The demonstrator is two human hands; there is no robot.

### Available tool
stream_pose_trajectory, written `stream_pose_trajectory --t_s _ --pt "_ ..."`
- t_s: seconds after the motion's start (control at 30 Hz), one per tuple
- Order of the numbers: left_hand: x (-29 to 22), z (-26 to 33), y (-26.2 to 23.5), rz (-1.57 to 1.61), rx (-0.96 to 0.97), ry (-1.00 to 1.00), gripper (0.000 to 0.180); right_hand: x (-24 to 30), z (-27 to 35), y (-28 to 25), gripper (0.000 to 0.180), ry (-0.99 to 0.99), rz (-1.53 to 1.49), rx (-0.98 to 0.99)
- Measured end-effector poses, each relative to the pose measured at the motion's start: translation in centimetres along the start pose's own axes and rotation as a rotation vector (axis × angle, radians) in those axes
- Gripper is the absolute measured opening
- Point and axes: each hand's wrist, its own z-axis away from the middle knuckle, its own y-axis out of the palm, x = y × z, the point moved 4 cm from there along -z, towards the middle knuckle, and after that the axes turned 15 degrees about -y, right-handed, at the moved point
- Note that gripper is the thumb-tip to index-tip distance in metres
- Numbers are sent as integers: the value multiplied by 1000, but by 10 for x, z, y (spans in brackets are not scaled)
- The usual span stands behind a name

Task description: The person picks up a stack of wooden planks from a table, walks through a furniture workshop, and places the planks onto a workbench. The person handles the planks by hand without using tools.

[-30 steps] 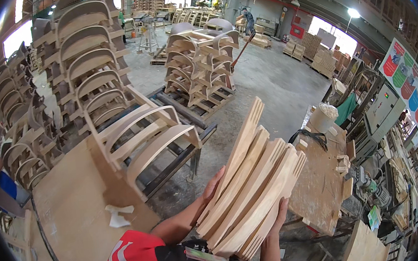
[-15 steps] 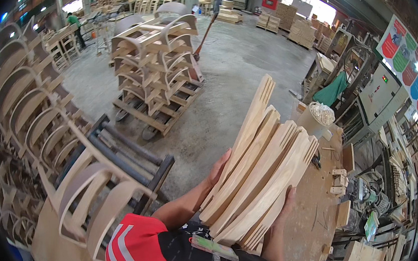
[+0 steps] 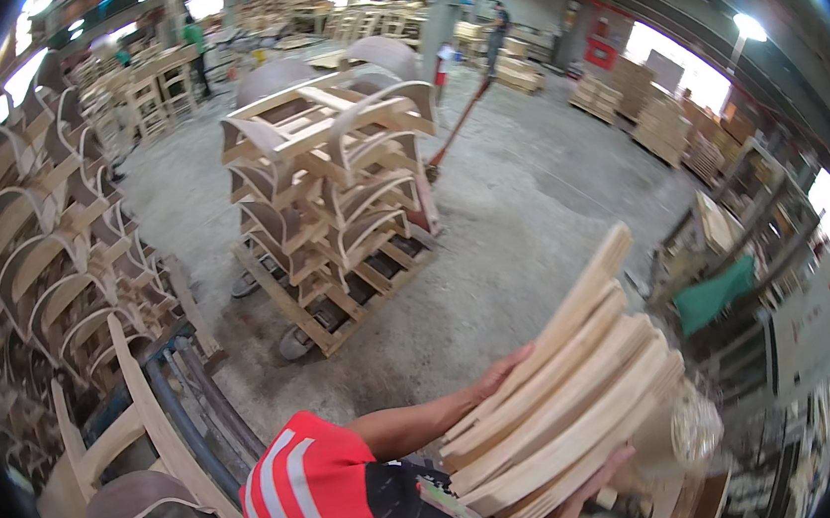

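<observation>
STEP: carrying a stack of pale curved plywood slats | LEFT: left hand flat against the stack's upper face, steadying it | RIGHT: right hand cupped beneath, fingers curled round the lower edge | STACK: pinched between both hands, tilted upward away from the body | NEXT: likely needs both hands kept pressed so no slat slides out

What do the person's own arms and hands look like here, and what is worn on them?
Both hands are bare, with no gloves. The left hand leads back along a bare forearm to a short red sleeve with white stripes, joined to a black shirt body. Of the right hand only the fingers and part of a bare forearm show. No watch or rings can be seen.
</observation>
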Motion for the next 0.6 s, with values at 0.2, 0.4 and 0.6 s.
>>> stream_pose_trajectory --t_s 0.2,0.4,0.6 --pt "-132 -98 -76 -1 64 23 66 -95 -143 37 83 -61 445 45" --pt "-258 -225 -175 -48 47 52 66 -218 -313 -15 74 0 285 79" --pt "-412 -353 -234 -65 -71 104 69 -316 -525 8 82 110 47 193"
